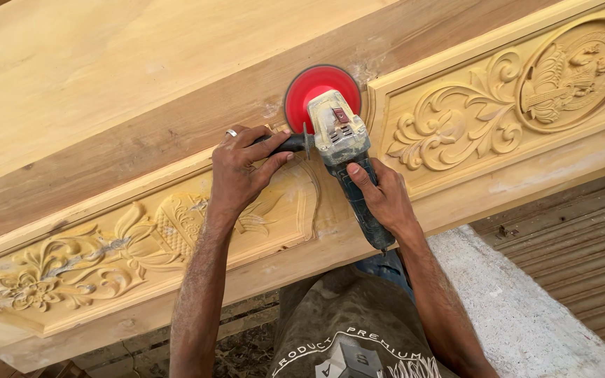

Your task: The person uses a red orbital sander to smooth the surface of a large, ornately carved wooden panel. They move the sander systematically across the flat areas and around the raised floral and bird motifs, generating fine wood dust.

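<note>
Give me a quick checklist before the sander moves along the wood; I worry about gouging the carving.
1. Left hand on the side handle: ok, fingers wrapped round it.
2. Right hand on the sander body: ok, closed grip.
3. Red disc on the plain strip, off the carving: ok, it sits between the floral panel and the scroll panel.
4. Disc flat on the wood: cannot tell from this angle.
5. Cord clear of the disc: cannot tell, no cord shows.
6. Ring on the left hand away from the disc: ok, the handle separates them.
</note>
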